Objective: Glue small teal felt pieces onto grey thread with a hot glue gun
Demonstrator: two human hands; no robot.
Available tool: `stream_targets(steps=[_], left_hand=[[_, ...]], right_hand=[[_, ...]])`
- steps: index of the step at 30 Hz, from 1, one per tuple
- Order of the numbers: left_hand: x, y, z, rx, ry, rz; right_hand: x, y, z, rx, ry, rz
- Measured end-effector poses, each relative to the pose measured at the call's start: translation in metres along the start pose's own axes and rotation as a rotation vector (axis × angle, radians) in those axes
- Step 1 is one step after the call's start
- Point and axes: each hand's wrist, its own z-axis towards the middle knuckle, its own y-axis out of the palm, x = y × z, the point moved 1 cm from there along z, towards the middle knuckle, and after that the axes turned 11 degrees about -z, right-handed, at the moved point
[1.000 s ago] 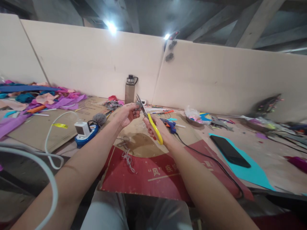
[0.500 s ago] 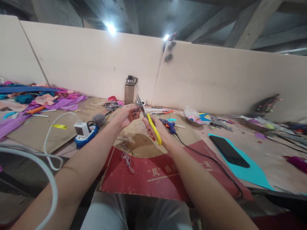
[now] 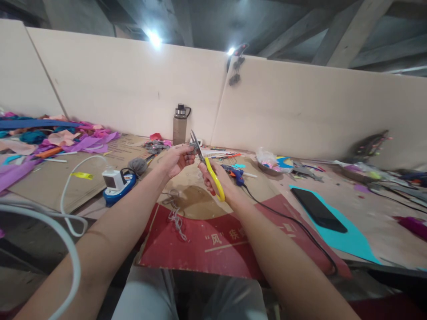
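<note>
My right hand (image 3: pixel 213 176) is closed round the yellow handles of a pair of scissors (image 3: pixel 211 171), whose blades point up and away from me, slightly parted. Between the fingertips of my left hand (image 3: pixel 178 160) is a small grey piece (image 3: pixel 193 148), perhaps felt or yarn; its exact shape is too small to make out. The scissor blades are right beside this piece. Both hands are above a red and brown cardboard sheet (image 3: pixel 193 249), on which loose grey yarn (image 3: pixel 178 222) lies.
A blue glue gun (image 3: pixel 236 174) with a black cord lies right of my hands. Left are a blue power strip (image 3: pixel 116 193) and a grey yarn ball (image 3: pixel 137 166). A bottle (image 3: pixel 180 126) stands behind. A phone (image 3: pixel 318 209) rests on turquoise sheet at right.
The scissor blades look slightly more parted than before. Both hands stay in nearly the same place, and the view has shifted very slightly.
</note>
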Motion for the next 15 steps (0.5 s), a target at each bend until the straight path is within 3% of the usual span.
stream_targets(steps=[15], left_hand=[[0.003, -0.008, 0.006, 0.055, 0.041, 0.019]], right_hand=[[-0.009, -0.003, -0.005, 0.088, 0.06, 0.13]])
